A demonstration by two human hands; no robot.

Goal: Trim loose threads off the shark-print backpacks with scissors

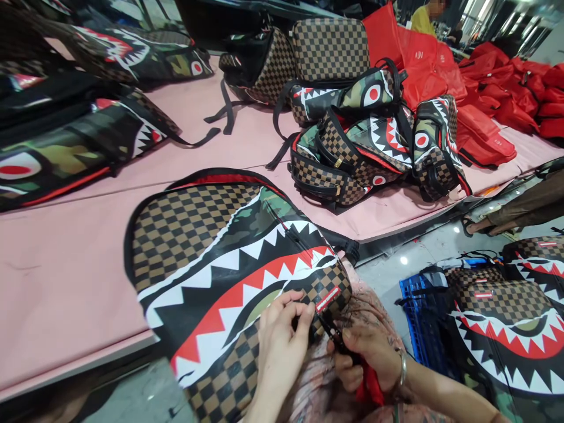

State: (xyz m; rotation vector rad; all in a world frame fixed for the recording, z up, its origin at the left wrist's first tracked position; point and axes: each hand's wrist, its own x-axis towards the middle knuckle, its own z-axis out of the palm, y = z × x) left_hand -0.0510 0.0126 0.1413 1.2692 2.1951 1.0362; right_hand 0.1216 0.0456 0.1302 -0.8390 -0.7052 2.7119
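Note:
A backpack [198,235] with brown-and-black checks, camouflage and a red-and-white shark mouth lies across the table edge and my lap. Thumb and fingers of my left hand [284,335] are pinched together beside its small red label [328,299]. Whatever they hold, perhaps a thread, is too small to make out. My right hand [368,355] is closed around dark scissors [332,332], whose tips point at the label's lower edge, close to my left fingertips. Something red [370,388] hangs below the right hand.
More shark-mouth backpacks lie on the pink table [66,252], including a pile [352,147] ahead and one [57,147] at left. Red bags [497,88] are heaped farther back. At right, finished-looking backpacks [506,305] rest by a blue crate [416,317]; a person's legs [520,200] show beyond.

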